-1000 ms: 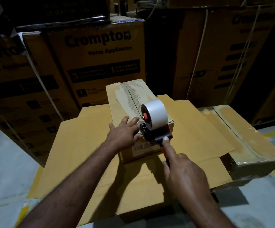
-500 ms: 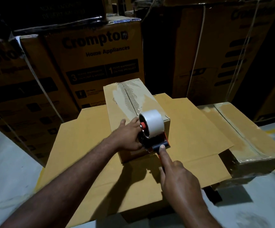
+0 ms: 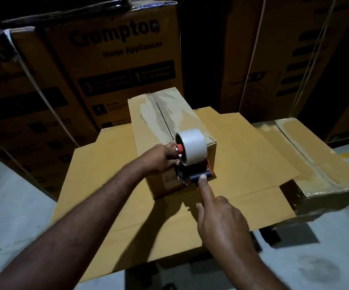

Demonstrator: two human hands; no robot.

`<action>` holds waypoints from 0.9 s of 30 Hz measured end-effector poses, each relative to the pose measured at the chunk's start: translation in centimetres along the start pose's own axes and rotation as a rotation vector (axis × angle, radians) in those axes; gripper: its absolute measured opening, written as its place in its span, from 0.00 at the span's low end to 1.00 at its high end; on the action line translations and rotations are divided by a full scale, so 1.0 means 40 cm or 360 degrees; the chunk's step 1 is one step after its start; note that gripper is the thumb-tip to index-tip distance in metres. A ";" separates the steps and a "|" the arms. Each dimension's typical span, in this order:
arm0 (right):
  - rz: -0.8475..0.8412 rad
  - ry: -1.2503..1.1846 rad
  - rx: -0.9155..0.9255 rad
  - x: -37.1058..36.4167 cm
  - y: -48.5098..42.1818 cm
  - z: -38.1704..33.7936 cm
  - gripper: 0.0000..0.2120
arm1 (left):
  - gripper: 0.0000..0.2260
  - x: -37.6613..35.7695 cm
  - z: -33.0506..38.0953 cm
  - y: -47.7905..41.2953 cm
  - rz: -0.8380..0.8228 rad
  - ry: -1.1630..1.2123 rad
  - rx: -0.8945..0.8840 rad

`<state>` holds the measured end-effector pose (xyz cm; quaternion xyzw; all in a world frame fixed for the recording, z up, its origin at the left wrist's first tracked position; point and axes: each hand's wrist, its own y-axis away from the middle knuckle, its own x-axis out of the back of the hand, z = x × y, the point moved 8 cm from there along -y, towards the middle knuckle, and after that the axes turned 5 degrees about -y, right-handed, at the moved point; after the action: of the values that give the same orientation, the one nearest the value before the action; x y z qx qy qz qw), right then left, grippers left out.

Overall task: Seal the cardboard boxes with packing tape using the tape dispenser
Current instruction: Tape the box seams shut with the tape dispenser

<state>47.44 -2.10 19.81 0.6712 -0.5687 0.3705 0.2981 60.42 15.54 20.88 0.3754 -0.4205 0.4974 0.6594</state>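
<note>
The dispenser (image 3: 192,174) handle is hidden inside the right hand (image 3: 221,225), only an orange sliver showing beside the outstretched forefinger. The left hand (image 3: 163,158) has its fingertips hidden behind the tape roll (image 3: 194,149) (so their grip cannot be told). Beyond them, the carton (image 3: 115,59) small print is blurred.

White tape roll (image 3: 193,148), orange-and-black dispenser (image 3: 194,174), tan box (image 3: 169,130) with pale streaks.
</note>
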 end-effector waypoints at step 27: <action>0.0147 -0.0277 -0.0075 0.285 -0.054 0.014 0.31 | 0.11 -0.007 0.008 0.033 0.0906 -0.0583 -0.0330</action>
<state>50.55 -8.35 29.08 0.6667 -0.6312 0.3106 0.2461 59.04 15.46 20.84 0.2571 -0.6680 0.5403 0.4425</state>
